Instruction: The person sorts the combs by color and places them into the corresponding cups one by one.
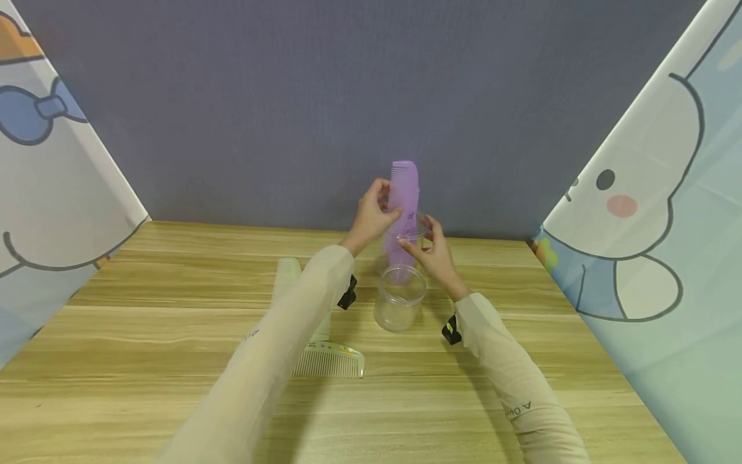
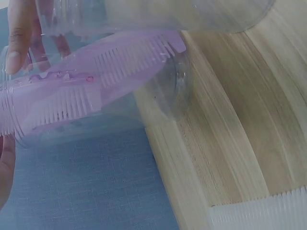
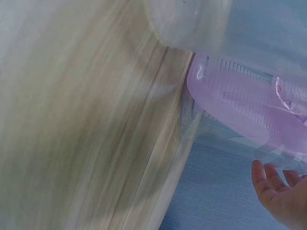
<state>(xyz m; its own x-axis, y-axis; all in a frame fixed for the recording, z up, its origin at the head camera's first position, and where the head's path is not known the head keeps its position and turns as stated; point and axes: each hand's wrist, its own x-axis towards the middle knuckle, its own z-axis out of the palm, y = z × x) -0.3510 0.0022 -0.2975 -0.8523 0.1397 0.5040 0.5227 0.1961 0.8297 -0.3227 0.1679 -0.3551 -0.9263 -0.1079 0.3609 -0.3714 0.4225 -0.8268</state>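
A purple comb (image 1: 404, 183) stands upright, its lower part inside a clear plastic jar (image 2: 163, 103) at the back of the table. My left hand (image 1: 369, 220) grips this comb from the left, above the jar's rim. From the right, my right hand (image 1: 438, 261) holds the same jar near its rim, thumb in front and fingers behind. Through the jar's wall in the left wrist view, a second purple comb (image 2: 139, 62) overlaps the first. Just in front stands another clear jar (image 1: 394, 316), upright with an open top.
Pale green combs lie left of the front jar: one (image 1: 286, 274) partly under my left sleeve, another (image 1: 329, 362) nearer with printed decoration. Behind the wooden table (image 1: 191, 277) rises a dark grey panel (image 1: 278, 116). Cartoon-printed sheets (image 1: 655, 193) flank both sides.
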